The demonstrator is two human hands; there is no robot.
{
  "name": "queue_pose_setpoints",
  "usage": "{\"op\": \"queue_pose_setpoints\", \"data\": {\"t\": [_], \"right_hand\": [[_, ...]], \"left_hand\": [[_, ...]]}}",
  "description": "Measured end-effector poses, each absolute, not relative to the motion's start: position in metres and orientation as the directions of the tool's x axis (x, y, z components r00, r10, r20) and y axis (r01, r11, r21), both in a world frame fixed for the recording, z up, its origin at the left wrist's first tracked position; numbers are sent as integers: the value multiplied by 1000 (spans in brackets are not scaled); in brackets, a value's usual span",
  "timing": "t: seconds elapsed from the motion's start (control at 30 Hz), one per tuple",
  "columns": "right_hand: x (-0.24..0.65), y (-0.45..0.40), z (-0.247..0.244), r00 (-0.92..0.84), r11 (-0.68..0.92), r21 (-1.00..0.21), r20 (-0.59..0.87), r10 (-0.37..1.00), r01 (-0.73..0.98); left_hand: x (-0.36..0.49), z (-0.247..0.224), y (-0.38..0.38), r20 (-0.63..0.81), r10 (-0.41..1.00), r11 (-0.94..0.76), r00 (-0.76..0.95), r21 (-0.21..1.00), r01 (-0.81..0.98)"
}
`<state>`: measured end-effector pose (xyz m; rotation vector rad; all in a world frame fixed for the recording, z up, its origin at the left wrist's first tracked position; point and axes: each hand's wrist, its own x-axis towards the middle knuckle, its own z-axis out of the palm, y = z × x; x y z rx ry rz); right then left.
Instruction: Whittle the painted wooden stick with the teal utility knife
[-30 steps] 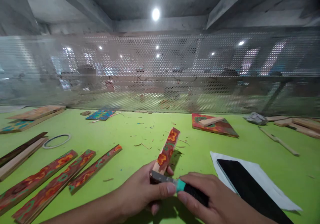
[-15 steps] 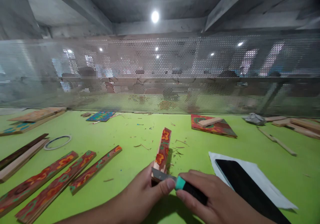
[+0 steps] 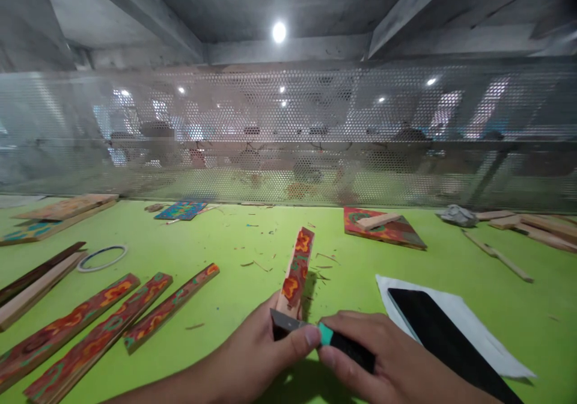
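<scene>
My left hand (image 3: 259,353) is closed around the near end of a painted wood strip (image 3: 298,266), red with orange and green patterns, its far end pointing away from me. In my right hand (image 3: 383,350) is a utility knife (image 3: 347,348) with a black and teal handle. The knife's blade (image 3: 286,320) lies across the strip near my left hand, where bare pale wood shows. My left thumb presses against the blade's back close to the handle. The strip's near end is hidden by my left hand and the blade.
Several painted strips (image 3: 94,338) lie at left, near a tape ring (image 3: 103,258). Wood shavings (image 3: 324,266) litter the green table (image 3: 234,235). At right, a black tablet-like slab (image 3: 446,338) rests on white paper (image 3: 491,338). A painted board (image 3: 383,235) and a perforated screen (image 3: 288,133) stand beyond.
The strip's far end has shifted slightly right and tilted. The blade has moved a little toward me along it, with more bare wood showing. Both hands keep their holds.
</scene>
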<state>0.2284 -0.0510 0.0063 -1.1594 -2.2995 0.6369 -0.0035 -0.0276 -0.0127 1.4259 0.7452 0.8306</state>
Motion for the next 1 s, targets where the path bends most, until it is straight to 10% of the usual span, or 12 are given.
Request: {"op": "queue_pose_setpoints", "data": {"t": [1.0], "right_hand": [[233,-47,-8,-476,553,-480,283,832,681]], "left_hand": [[6,-14,-33,-5,900,38,436,997,-66]]}}
